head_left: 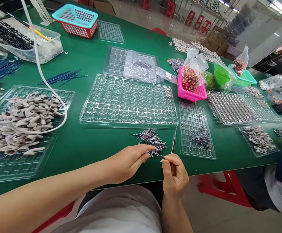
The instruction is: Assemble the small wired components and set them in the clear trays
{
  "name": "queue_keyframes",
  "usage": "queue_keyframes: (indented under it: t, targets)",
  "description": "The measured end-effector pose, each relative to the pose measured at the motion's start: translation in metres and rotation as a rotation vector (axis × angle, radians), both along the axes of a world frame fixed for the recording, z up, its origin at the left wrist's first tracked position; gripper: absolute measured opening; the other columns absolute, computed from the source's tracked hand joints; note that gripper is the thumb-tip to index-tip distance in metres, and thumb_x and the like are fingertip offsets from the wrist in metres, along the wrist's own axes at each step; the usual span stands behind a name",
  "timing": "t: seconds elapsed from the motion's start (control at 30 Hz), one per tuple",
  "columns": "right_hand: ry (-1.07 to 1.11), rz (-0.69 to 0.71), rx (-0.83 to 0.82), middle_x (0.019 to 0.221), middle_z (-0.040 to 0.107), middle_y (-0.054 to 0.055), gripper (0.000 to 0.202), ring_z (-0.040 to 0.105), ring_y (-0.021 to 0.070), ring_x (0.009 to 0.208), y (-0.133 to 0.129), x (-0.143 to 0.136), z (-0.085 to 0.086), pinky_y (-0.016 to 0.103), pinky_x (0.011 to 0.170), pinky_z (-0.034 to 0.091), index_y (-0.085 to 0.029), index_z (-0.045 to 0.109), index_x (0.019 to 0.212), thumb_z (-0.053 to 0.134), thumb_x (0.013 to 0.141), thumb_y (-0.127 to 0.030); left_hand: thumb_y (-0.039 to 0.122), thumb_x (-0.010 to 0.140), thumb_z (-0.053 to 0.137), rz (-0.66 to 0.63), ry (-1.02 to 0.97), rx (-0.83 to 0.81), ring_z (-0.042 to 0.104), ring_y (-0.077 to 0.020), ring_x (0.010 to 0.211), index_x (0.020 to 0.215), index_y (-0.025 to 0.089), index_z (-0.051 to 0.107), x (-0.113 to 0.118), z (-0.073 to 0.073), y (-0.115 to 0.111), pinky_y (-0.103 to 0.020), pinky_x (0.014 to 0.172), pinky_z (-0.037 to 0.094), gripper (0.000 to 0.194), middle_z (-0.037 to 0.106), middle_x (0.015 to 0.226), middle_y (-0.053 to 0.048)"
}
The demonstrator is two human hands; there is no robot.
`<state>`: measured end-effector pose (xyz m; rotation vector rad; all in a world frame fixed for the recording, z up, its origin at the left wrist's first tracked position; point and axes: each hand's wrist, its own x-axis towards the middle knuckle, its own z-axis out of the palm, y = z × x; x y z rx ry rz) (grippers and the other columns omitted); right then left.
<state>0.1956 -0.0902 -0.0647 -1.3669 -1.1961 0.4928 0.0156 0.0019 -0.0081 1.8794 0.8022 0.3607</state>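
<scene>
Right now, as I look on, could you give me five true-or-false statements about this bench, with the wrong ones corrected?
1. The right hand pinches a thin dark part. True.
2. The left hand is inside the pink basket. False: it is at the pile of small wired parts.
3. A turquoise basket sits in a red basket. True.
4. The background stools are blue. False: they are red.
5. The pink basket holds a bag of copper-coloured pieces. True.
</scene>
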Motion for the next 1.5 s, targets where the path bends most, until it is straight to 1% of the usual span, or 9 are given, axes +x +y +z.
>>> queue_keyframes:
  t: [0.07,0.2,0.27,0.33,0.47,0.57,0.73,1.1,1.5]
  targets:
    - [-0.008,0.003,-0.015,0.085,0.064,0.003,0.007,0.059,0.0127,0.068,-0.0005,0.0003,0.0004,0.024,0.054,0.045,-0.022,0.066,0.096,0.062,0.091,-0.019,0.025,0.099,0.036,0.017,-0.013,-0.026,0.065,-0.0186,0.078,0.128,0.016,0.049,0.0003,0.0005,-0.0001,-0.030,0.072,0.052,0.032,0.070,0.087,-0.005]
    - [-0.006,-0.018,-0.022,0.085,0.064,0.003,0.006,0.059,0.0127,0.068,-0.0009,0.0000,0.0002,0.024,0.054,0.045,-0.021,0.067,0.095,0.063,0.091,-0.020,0.021,0.097,0.040,0.059,-0.052,-0.100,0.064,-0.0156,0.070,0.101,0.020,0.049,0.0005,0.0015,-0.0005,-0.027,0.066,0.051,0.010,0.070,0.083,-0.002]
    - [0.002,-0.035,-0.016,0.086,0.064,0.003,0.006,0.059,0.0125,0.068,-0.0004,-0.0011,-0.0001,0.024,0.054,0.045,-0.021,0.067,0.095,0.063,0.091,-0.019,0.020,0.097,0.042,0.074,-0.075,-0.088,0.064,-0.0146,0.069,0.097,0.019,0.053,0.0004,0.0011,-0.0005,-0.026,0.064,0.051,0.011,0.070,0.085,-0.003]
    - [0.014,-0.058,0.003,0.085,0.064,0.002,0.005,0.059,0.0124,0.068,0.0004,-0.0025,-0.0001,0.024,0.054,0.045,-0.021,0.066,0.094,0.062,0.091,-0.019,0.018,0.094,0.047,0.101,-0.128,-0.025,0.065,-0.0147,0.077,0.094,0.018,0.061,0.0004,0.0002,0.0001,-0.026,0.069,0.052,0.014,0.070,0.090,-0.004]
    - [0.004,-0.075,0.049,0.079,0.062,0.002,0.004,0.058,0.0131,0.067,0.0018,-0.0041,0.0009,0.024,0.054,0.045,-0.021,0.064,0.094,0.061,0.091,-0.020,0.019,0.088,0.061,0.200,-0.198,0.067,0.063,-0.0145,0.082,0.093,0.020,0.075,0.0010,-0.0023,0.0030,-0.026,0.075,0.052,0.015,0.066,0.091,-0.004]
    - [-0.011,-0.052,0.034,0.079,0.061,0.002,0.004,0.058,0.0134,0.066,0.0013,-0.0029,0.0013,0.024,0.052,0.045,-0.021,0.064,0.094,0.061,0.091,-0.022,0.020,0.085,0.067,0.258,-0.196,0.008,0.062,-0.0132,0.074,0.096,0.021,0.077,0.0015,-0.0039,0.0049,-0.025,0.069,0.052,0.015,0.066,0.084,-0.002]
    - [0.000,-0.010,-0.034,0.080,0.062,0.002,0.003,0.057,0.0119,0.062,-0.0008,0.0002,0.0005,0.023,0.049,0.043,-0.021,0.065,0.092,0.062,0.091,-0.022,0.023,0.082,0.070,0.306,-0.204,-0.083,0.065,-0.0145,0.076,0.088,0.019,0.074,0.0025,-0.0039,0.0057,-0.024,0.067,0.054,0.008,0.071,0.085,-0.002]
    - [0.048,0.018,-0.056,0.077,0.062,0.000,0.005,0.055,0.0107,0.060,0.0015,-0.0004,0.0044,0.022,0.049,0.041,-0.021,0.067,0.089,0.062,0.091,-0.022,0.020,0.081,0.070,0.274,-0.231,-0.092,0.063,-0.0129,0.072,0.085,0.019,0.073,0.0033,-0.0083,0.0062,-0.023,0.065,0.053,0.005,0.069,0.083,-0.002]
    - [0.010,-0.005,-0.111,0.076,0.062,0.000,0.007,0.052,0.0095,0.056,0.0014,0.0002,0.0051,0.021,0.047,0.040,-0.020,0.067,0.086,0.063,0.090,-0.025,0.022,0.080,0.070,0.269,-0.239,-0.153,0.063,-0.0130,0.072,0.084,0.019,0.073,0.0033,-0.0068,0.0053,-0.022,0.065,0.054,0.005,0.070,0.083,-0.002]
